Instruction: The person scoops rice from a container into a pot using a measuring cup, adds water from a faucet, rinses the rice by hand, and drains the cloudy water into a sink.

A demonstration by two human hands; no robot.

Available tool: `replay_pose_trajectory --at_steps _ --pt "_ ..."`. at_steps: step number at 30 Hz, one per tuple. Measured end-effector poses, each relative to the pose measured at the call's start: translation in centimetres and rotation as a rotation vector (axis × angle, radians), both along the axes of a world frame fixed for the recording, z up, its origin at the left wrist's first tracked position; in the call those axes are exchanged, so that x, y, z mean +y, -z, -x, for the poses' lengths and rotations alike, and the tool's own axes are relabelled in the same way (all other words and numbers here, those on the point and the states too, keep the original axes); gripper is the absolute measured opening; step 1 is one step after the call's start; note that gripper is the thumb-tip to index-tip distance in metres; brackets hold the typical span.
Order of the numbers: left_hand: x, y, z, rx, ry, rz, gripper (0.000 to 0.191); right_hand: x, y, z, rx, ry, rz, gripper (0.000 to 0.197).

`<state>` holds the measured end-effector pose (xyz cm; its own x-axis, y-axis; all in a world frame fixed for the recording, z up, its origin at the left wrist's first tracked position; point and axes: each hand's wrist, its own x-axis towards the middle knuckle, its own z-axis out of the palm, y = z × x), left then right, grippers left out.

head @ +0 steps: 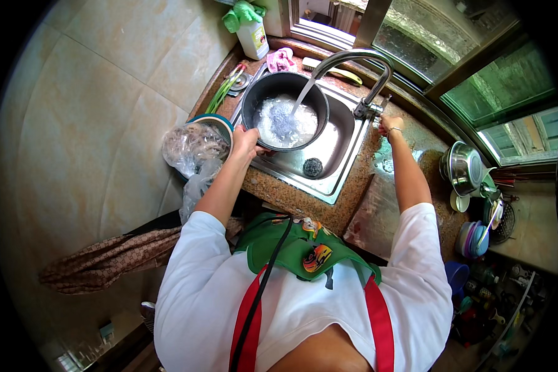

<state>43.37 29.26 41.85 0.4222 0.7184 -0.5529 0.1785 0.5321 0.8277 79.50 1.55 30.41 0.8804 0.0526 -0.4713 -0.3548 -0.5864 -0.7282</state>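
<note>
A dark, deep cooking pot [251,100] is held over the left part of the stainless steel sink [348,139]. My left hand [247,141] grips it at its near left side. Water runs from the curved chrome faucet [348,55] into the pot, where foamy water covers the bottom. My right hand [390,125] is at the faucet's base, by its lever; whether its fingers close on the lever cannot be made out. A dark scouring pad [312,168] lies in the sink below the pot.
Left of the sink, a basin [214,118] has clear plastic bags [197,146] in and over it. Green onions [228,88], a pink cloth [281,60], a brush [312,64] and a white jug [253,41] stand or lie behind. Metal bowls [465,168] and a board [372,216] are at right.
</note>
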Motion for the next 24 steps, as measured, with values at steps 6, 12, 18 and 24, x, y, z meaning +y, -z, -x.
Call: replay_pose_trajectory --at_steps 6,12,18,24 --pt "0.1 0.9 -0.1 -0.022 0.023 0.019 0.042 3.5 -4.0 6.3 0.43 -0.373 -0.472 0.041" --pt "0.3 1.7 -0.1 -0.007 -0.003 0.021 0.04 8.4 -8.6 13.6 0.245 -0.505 -0.305 0.041" --pt "-0.4 2.2 -0.1 0.06 0.04 -0.14 0.025 10.0 -8.3 15.3 0.061 -0.441 -0.223 0.036" --pt "-0.5 3.5 0.1 0.073 0.06 -0.11 0.025 9.4 -5.6 15.8 0.034 -0.314 -0.186 0.031"
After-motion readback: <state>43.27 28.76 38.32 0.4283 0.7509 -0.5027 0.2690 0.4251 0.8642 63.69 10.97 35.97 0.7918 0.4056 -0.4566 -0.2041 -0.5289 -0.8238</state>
